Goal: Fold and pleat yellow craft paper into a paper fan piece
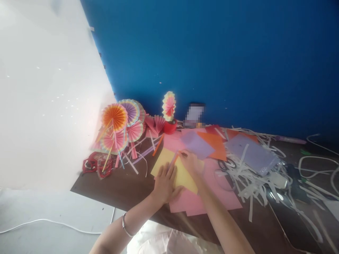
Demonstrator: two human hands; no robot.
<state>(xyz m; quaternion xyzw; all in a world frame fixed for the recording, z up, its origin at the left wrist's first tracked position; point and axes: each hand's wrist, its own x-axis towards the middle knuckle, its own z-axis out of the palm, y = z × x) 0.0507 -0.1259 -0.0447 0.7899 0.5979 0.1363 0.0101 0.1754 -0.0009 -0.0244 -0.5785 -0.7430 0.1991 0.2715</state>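
A yellow paper sheet (189, 178) lies at an angle on pink sheets (212, 183). My left hand (164, 181) rests flat on the yellow sheet, fingers stretched forward beside a narrow orange and purplish strip (174, 158). At the far end of that strip, my right hand (189, 163) is closed in a pinch close to the paper. Whatever its fingertips hold is too small and blurred to name. Behind the hands, a purple sheet (197, 144) and an orange sheet (218, 146) overlap the pink stack.
Folded paper fans (114, 117) cluster on the left of the dark table (127, 188). A small fan (168, 106) stands in a red pot (170, 126). White paper strips (250, 187) are heaped at right, near black-handled scissors (226, 164). Behind rises a blue wall (212, 53).
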